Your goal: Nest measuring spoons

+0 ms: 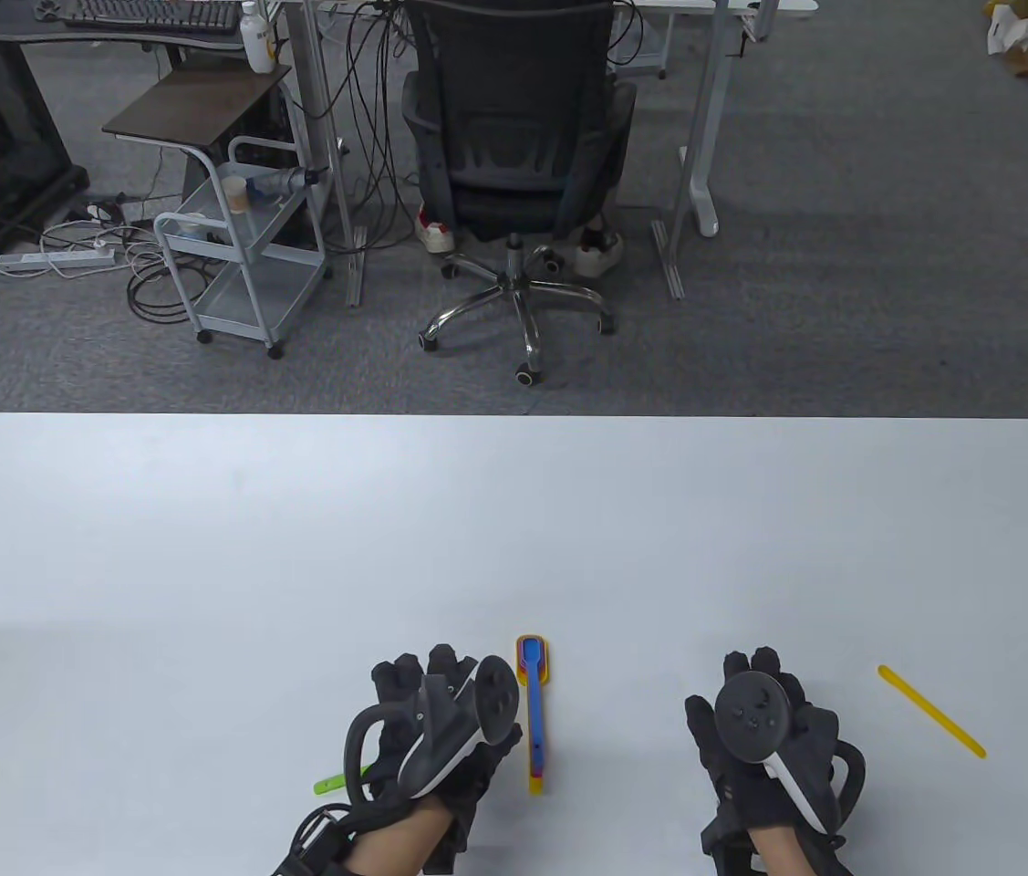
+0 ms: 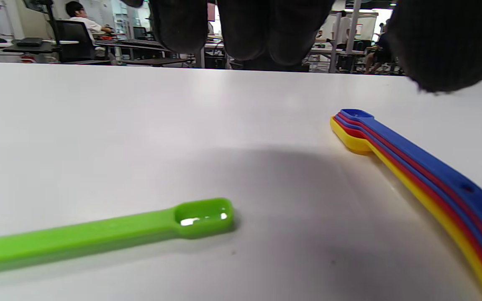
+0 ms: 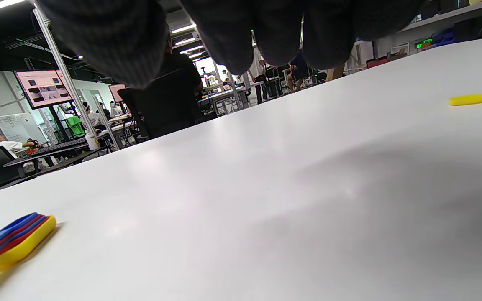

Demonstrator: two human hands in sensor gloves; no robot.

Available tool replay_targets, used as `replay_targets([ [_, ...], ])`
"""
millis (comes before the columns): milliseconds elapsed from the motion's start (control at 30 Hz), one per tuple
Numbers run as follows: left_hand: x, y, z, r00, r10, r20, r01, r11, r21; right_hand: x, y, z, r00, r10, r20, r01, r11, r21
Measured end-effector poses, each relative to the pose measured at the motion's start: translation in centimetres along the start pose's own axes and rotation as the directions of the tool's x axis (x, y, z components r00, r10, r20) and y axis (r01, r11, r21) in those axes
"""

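A nested stack of measuring spoons (image 1: 534, 712), yellow at the bottom with red and blue ones on top, lies on the white table (image 1: 514, 511) between my hands. It also shows in the left wrist view (image 2: 425, 171) and the right wrist view (image 3: 11, 244). A green spoon (image 2: 140, 228) lies flat under my left hand (image 1: 427, 671); only its handle end (image 1: 331, 783) shows in the table view. My left hand hovers above it, empty, fingers spread. My right hand (image 1: 751, 666) is empty, to the right of the stack. A long yellow spoon-like strip (image 1: 930, 711) lies to its right, also seen in the right wrist view (image 3: 477, 98).
The table's far edge runs across the middle of the table view. Beyond it on the floor stand an office chair (image 1: 518, 164) and a small cart (image 1: 240, 246).
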State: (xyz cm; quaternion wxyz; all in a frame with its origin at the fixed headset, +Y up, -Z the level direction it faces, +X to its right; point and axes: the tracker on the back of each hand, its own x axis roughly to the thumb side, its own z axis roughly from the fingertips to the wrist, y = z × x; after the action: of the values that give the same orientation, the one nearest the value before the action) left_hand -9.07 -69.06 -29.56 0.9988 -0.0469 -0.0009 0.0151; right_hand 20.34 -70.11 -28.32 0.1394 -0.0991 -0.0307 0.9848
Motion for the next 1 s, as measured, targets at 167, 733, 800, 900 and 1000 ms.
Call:
replay_targets([
  [167,-2.0,-0.2,0.1,0.996,-0.056,0.069,0.057,0.998,-0.006,0.0,0.0,0.0,1.000,-0.001,0.000,0.001,1.000,0.000],
  [733,-7.9,-3.3,-0.1,0.961,-0.201,0.192,0.210,0.977,-0.028,-0.1,-0.1,-0.1,1.000,-0.002,-0.007,0.002,1.000,0.000],
  [800,-8.2,-3.6,-0.1,0.955,-0.222,0.197,0.232,0.972,-0.030,-0.1,-0.1,-0.2,1.000,-0.001,-0.009,0.001,1.000,0.000],
  [900,-8.7,-4.2,-0.1,0.947,-0.238,0.214,0.250,0.968,-0.031,-0.1,-0.1,-0.2,1.000,0.004,-0.012,-0.004,1.000,0.002],
  [1000,-8.9,-4.6,-0.1,0.940,-0.260,0.220,0.273,0.962,-0.029,-0.1,-0.1,-0.2,1.000,0.007,-0.013,-0.007,1.000,0.003],
])
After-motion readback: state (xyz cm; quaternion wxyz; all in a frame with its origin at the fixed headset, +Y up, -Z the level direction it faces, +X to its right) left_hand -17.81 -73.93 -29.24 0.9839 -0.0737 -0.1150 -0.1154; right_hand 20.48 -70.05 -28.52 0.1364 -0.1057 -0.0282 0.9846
